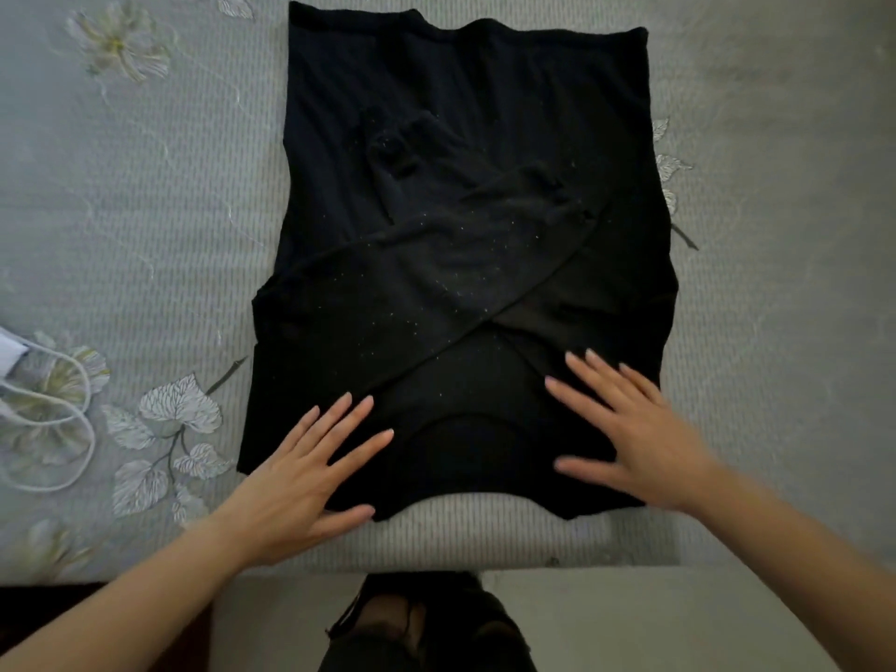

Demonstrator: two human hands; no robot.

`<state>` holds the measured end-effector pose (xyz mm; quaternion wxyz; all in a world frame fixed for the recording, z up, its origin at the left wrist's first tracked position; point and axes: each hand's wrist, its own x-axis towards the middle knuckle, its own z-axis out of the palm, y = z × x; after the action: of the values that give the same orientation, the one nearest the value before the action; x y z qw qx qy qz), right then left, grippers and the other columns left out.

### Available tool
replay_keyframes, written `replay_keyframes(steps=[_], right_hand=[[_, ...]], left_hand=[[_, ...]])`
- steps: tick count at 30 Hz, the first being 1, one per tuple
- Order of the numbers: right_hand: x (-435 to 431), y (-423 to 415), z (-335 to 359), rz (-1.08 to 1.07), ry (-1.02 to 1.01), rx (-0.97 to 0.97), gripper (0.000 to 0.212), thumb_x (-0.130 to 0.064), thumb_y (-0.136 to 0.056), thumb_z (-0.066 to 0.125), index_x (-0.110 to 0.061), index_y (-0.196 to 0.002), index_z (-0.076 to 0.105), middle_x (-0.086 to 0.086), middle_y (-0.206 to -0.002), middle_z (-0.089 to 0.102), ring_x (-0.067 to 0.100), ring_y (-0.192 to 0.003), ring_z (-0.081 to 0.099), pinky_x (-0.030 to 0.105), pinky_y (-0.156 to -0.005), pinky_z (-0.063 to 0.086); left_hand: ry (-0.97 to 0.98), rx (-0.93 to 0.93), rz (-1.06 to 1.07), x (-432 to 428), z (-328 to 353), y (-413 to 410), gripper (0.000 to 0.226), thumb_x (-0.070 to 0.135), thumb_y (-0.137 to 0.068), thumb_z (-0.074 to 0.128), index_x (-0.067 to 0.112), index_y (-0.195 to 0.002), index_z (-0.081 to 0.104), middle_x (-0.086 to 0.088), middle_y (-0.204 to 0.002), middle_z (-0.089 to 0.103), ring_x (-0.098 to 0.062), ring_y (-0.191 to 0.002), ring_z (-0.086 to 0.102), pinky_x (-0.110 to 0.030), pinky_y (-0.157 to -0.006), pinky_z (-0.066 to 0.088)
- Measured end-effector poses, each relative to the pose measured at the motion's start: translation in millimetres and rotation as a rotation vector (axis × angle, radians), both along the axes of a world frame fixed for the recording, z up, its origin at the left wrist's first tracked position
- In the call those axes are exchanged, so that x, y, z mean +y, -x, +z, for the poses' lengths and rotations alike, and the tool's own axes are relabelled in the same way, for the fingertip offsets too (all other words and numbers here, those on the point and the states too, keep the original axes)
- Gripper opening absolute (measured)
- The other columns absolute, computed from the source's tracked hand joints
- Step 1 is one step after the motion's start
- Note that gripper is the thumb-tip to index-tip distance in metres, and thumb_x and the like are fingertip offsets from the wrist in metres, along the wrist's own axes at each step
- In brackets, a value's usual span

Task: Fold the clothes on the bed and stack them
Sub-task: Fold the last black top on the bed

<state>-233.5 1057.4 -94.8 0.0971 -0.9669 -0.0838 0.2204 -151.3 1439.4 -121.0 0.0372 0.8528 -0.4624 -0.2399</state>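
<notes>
Sleeves, 2 of them, cross over the middle of the black top, which lies spread on the bed. We rest our left hand and right hand flat on its near end, fingers straight.

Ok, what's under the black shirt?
The grey flowered bedspread shows all round the black shirt. The left hand and right hand rest flat on top. Anything directly beneath is hidden.
</notes>
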Motion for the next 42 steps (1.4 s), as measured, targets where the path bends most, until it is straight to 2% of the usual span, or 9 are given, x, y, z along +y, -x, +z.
replay_keyframes(steps=[5,8,11,13,16,21,25,31,42], right_hand=[[-6,61,-16,0.129,0.19,0.117,0.087,-0.075,-0.073,0.044,-0.039,-0.149,0.02,0.005,-0.158,0.019,0.026,-0.145,0.013,0.044,-0.113,0.014],[-2,61,-18,0.025,0.141,-0.004,0.071,-0.041,-0.083,0.061,-0.039,-0.146,0.026,0.003,-0.154,0.029,0.022,-0.143,0.02,0.039,-0.114,0.022],[7,48,-3,-0.223,-0.038,0.052,0.053,-0.01,-0.096,0.046,-0.029,-0.145,0.037,0.001,-0.151,0.037,0.023,-0.14,0.034,0.035,-0.111,0.031],[9,40,12,-0.414,-0.124,0.097,0.041,-0.011,-0.099,0.04,-0.022,-0.138,0.045,0.008,-0.133,0.057,0.031,-0.118,0.055,0.038,-0.093,0.045],[5,33,34,-0.453,-0.155,0.197,0.032,-0.014,-0.099,0.04,-0.02,-0.128,0.053,0.01,-0.112,0.065,0.031,-0.1,0.06,0.037,-0.081,0.048],[-3,49,51,-0.462,-0.263,0.622,0.013,-0.01,-0.082,0.058,-0.01,-0.069,0.059,0.004,-0.072,0.061,0.019,-0.074,0.057,0.033,-0.07,0.044],[-12,57,54,-0.488,-0.334,0.847,0.007,-0.012,-0.077,0.065,-0.007,-0.074,0.068,0.005,-0.078,0.067,0.023,-0.085,0.067,0.034,-0.083,0.052],[-39,9,70,-0.757,-0.591,0.445,0.013,-0.014,-0.084,0.07,-0.001,-0.085,0.072,0.009,-0.08,0.072,0.015,-0.074,0.069,0.021,-0.071,0.052],[-67,-142,66,-0.821,-0.431,-0.147,0.012,-0.025,-0.08,0.076,-0.015,-0.082,0.07,0.007,-0.08,0.07,0.024,-0.078,0.067,0.037,-0.077,0.052]], left_hand=[[-0.139,-0.039,-0.003,4,-4,27,0.073,0.049,-0.084,0.041,0.024,-0.151,0.024,-0.008,-0.159,0.017,-0.026,-0.146,0.012,-0.045,-0.115,0.009],[-0.08,-0.09,0.099,-4,-1,28,0.057,0.026,-0.086,0.038,0.022,-0.143,0.039,-0.004,-0.152,0.034,-0.021,-0.142,0.023,-0.044,-0.115,0.01],[0.004,0.079,0.374,-20,16,28,0.046,0.006,-0.093,0.045,0.016,-0.137,0.049,-0.004,-0.146,0.044,-0.019,-0.141,0.03,-0.032,-0.115,0.017],[-0.018,0.202,0.581,-30,36,25,0.03,0.011,-0.097,0.041,0.011,-0.124,0.053,-0.011,-0.115,0.065,-0.031,-0.117,0.055,-0.034,-0.092,0.043],[-0.063,0.243,0.615,-38,61,21,0.018,0.023,-0.1,0.041,0.013,-0.101,0.056,-0.001,-0.073,0.058,-0.021,-0.068,0.057,-0.031,-0.057,0.037],[-0.415,0.495,0.417,-47,79,30,0.016,0.028,-0.094,0.051,0.018,-0.093,0.064,0.002,-0.089,0.064,-0.014,-0.085,0.06,-0.026,-0.074,0.046],[-0.373,0.736,0.479,-42,78,33,0.019,0.034,-0.094,0.055,0.02,-0.087,0.065,0.008,-0.085,0.068,-0.007,-0.081,0.064,-0.022,-0.078,0.047],[-0.036,0.798,0.627,-43,100,-17,0.025,0.044,-0.08,0.067,0.022,-0.091,0.071,0.006,-0.082,0.073,-0.006,-0.075,0.069,-0.022,-0.07,0.053],[0.217,0.101,0.67,-76,95,-198,0.027,0.042,-0.08,0.068,0.017,-0.069,0.064,0.001,-0.059,0.057,-0.01,-0.058,0.053,-0.021,-0.056,0.037]])
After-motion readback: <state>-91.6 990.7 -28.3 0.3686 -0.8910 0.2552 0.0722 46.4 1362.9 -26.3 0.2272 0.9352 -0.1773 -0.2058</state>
